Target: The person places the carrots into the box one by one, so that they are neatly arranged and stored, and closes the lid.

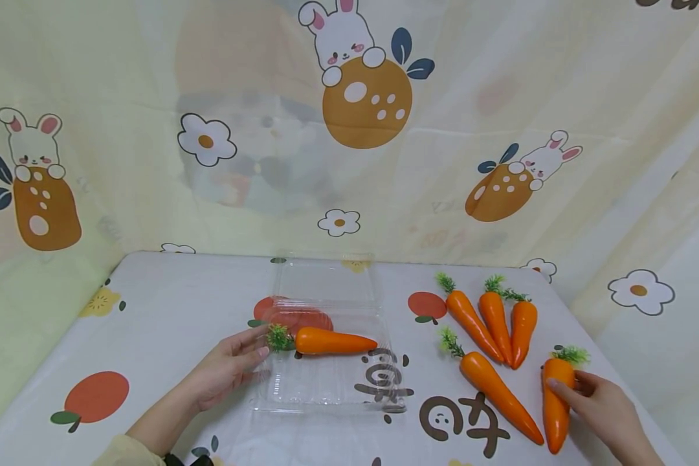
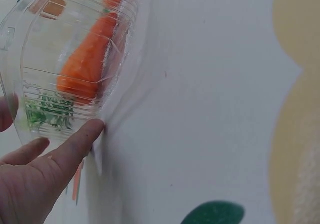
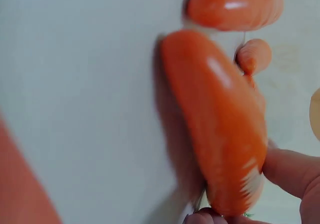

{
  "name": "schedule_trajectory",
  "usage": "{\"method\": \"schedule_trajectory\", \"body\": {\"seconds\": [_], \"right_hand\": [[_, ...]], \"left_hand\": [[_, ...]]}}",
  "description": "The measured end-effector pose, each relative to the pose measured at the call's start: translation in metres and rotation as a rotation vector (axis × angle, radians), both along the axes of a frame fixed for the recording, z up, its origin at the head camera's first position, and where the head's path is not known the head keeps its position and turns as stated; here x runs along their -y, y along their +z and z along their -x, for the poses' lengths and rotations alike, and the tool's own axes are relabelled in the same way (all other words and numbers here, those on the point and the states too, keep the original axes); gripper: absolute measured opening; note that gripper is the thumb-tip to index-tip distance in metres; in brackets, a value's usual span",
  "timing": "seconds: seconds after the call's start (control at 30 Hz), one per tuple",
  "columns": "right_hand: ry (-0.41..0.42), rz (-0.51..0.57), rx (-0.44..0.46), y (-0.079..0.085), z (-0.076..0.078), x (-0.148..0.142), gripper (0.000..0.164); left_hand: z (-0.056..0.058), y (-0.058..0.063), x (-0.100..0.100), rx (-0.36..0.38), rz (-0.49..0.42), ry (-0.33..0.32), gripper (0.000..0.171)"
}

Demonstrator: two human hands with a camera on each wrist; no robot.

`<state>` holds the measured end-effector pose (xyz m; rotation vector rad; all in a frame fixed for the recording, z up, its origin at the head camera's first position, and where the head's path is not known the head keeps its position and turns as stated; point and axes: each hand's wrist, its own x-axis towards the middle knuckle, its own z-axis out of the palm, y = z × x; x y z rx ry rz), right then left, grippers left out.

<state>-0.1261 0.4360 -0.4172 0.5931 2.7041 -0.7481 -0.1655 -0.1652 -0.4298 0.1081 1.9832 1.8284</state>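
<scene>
A clear plastic clamshell container (image 1: 326, 395) lies unfolded on the table, and one orange toy carrot (image 1: 332, 342) with green leaves rests across it. At the container's left edge is my left hand (image 1: 224, 369), its extended fingers touching the ribbed side wall beside the carrot's leaves. In the left wrist view that carrot (image 2: 85, 59) shows through the clear plastic. My right hand (image 1: 608, 404) grips another carrot (image 1: 557, 404) at the front right, thumb on one side near the leafy end and fingers on the other. Its tip points toward me.
Just left of the gripped carrot lies a loose carrot (image 1: 501, 395). Behind it several more (image 1: 474, 323) sit close together with tips converging. The printed tablecloth (image 1: 169, 310) meets a hanging curtain (image 1: 256, 213) at the table's back edge.
</scene>
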Motion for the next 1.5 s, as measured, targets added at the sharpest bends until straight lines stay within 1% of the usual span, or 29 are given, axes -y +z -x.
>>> {"method": "schedule_trajectory", "body": {"seconds": [0.23, 0.37, 0.53, 0.7, 0.87, 1.0, 1.27, 1.5], "right_hand": [[-0.085, 0.047, 0.019, 0.001, 0.002, 0.004, 0.106], [-0.115, 0.055, 0.016, -0.001, 0.003, 0.004, 0.103], [-0.130, 0.078, 0.008, -0.001, 0.004, 0.000, 0.100], [-0.122, 0.138, -0.018, 0.008, 0.005, -0.007, 0.101], [-0.078, 0.182, -0.079, 0.024, 0.008, -0.011, 0.104], [-0.027, 0.170, -0.155, 0.039, 0.010, -0.005, 0.099], [0.101, 0.101, -0.302, 0.060, 0.015, 0.023, 0.085], [0.236, 0.063, -0.381, 0.075, 0.020, 0.053, 0.078]], "left_hand": [[-0.001, 0.001, 0.000, 0.001, -0.017, 0.001, 0.067], [-0.001, 0.001, 0.000, 0.001, -0.010, 0.004, 0.067], [0.000, 0.000, 0.000, 0.000, -0.008, 0.004, 0.067], [0.000, 0.000, 0.000, -0.004, -0.005, 0.006, 0.066], [0.000, 0.001, 0.000, -0.005, 0.004, 0.011, 0.065], [0.000, 0.001, 0.000, -0.003, 0.002, 0.009, 0.065], [0.000, 0.001, 0.001, -0.004, -0.009, -0.004, 0.067], [-0.001, 0.000, 0.000, 0.006, -0.020, -0.008, 0.068]]}}
